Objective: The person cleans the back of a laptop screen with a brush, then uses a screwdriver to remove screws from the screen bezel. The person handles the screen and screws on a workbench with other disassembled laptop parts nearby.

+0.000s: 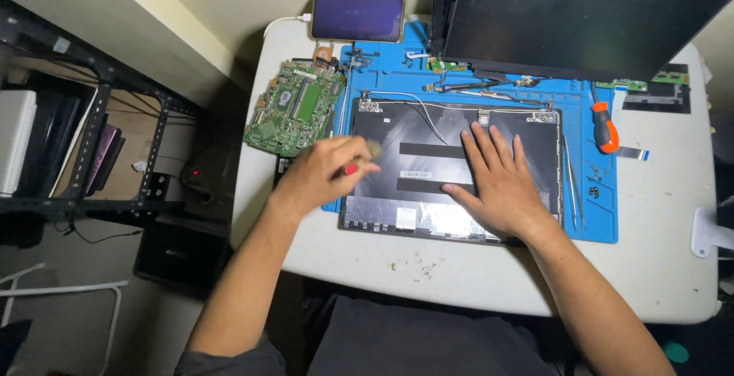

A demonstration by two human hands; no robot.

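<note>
A dark laptop lid panel point(428, 128) lies inside-up on a blue work mat point(382, 70), with metal hinges at its top corners and thin wires across it. My right hand point(497, 181) rests flat on the panel's middle, fingers spread. My left hand point(329, 173) hovers at the panel's left edge, fingers curled around a small tool with a red part; its motion is blurred.
A green circuit board point(294, 108) lies left of the mat. A phone point(357, 17) on a white cable sits at the back. A dark screen panel point(581, 9) leans at the back right. An orange-handled screwdriver point(605, 128), tweezers point(572, 185) and screws lie on the right.
</note>
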